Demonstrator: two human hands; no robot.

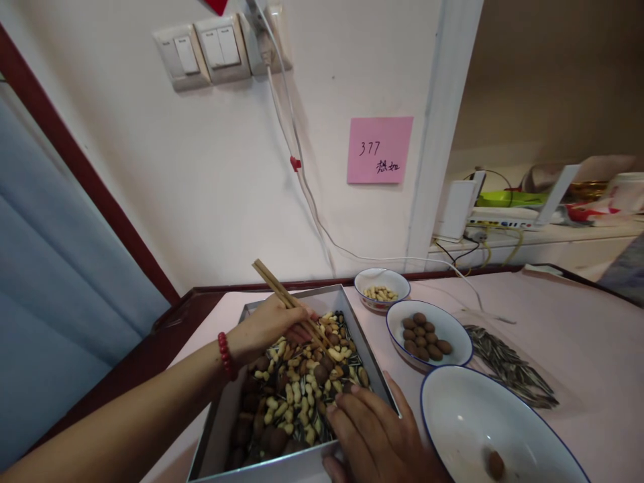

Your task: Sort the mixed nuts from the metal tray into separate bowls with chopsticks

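Observation:
My left hand (274,325), with a red bead bracelet (226,355) at the wrist, is closed around wooden chopsticks (286,295). Their tips reach down into a grey-walled box (363,335) of mixed peanuts (296,396), round brown nuts (276,439) and striped sunflower seeds. Whether the tips pinch a nut, I cannot tell. My right hand (375,433) grips the box at its near right corner, fingers over the rim and thumb outside the front wall.
Right of the box stand a small bowl (362,285) of shelled-looking pale peanuts, a bowl (455,329) of round brown nuts and a large bowl (467,409) with one brown nut (495,464). Sunflower seeds (513,369) lie beyond. A white cable (392,258) crosses the back.

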